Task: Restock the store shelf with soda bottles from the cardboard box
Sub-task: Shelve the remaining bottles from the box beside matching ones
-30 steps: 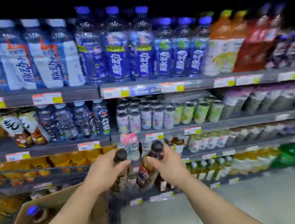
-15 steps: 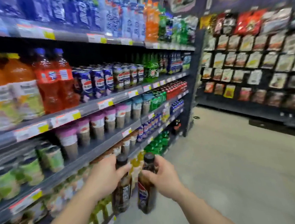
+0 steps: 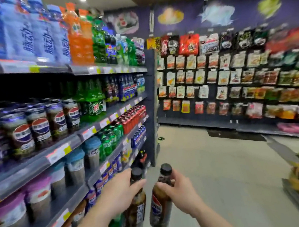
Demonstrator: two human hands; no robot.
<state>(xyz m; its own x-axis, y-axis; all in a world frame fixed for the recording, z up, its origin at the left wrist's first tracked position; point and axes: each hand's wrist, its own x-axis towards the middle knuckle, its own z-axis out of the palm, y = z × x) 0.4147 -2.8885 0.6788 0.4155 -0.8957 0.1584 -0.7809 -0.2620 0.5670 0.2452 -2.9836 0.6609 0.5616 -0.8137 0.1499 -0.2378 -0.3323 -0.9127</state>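
Nearest the viewer, the left hand (image 3: pixel 118 193) wraps the neck and shoulder of the left bottle (image 3: pixel 135 210), its grip closed around it just below the black cap. Just beside it, the right hand (image 3: pixel 179 192) holds the right bottle (image 3: pixel 160 201) in the same way, fingers curled about the neck. Both bottles hold dark cola and tilt a little away from the viewer; they hang close together over the floor (image 3: pixel 213 171) and do not appear to touch. The cardboard box is not in view.

Risk, as judged: each bottle is carried high on its neck, so the full body swings below the grip. A swing could knock the two together, or strike a shelf edge (image 3: pixel 111 162), and a neck could slip through the fingers. With both hands occupied, neither is free to steady a row, so pushing one bottle in could topple its neighbours.

Along the left, the shelves (image 3: pixel 61 151) are the containers of interest. The lower tiers carry purple-lidded cups (image 3: pixel 38 193) and blue-lidded cups (image 3: pixel 92 154); above them stand cola bottles (image 3: pixel 39 126), then green bottles (image 3: pixel 93 102). The top tier holds pale blue bottles and orange bottles (image 3: pixel 79 39). Which gap is meant for the two bottles cannot be told. Farthest off, snack packets (image 3: pixel 214 75) hang on the end wall.
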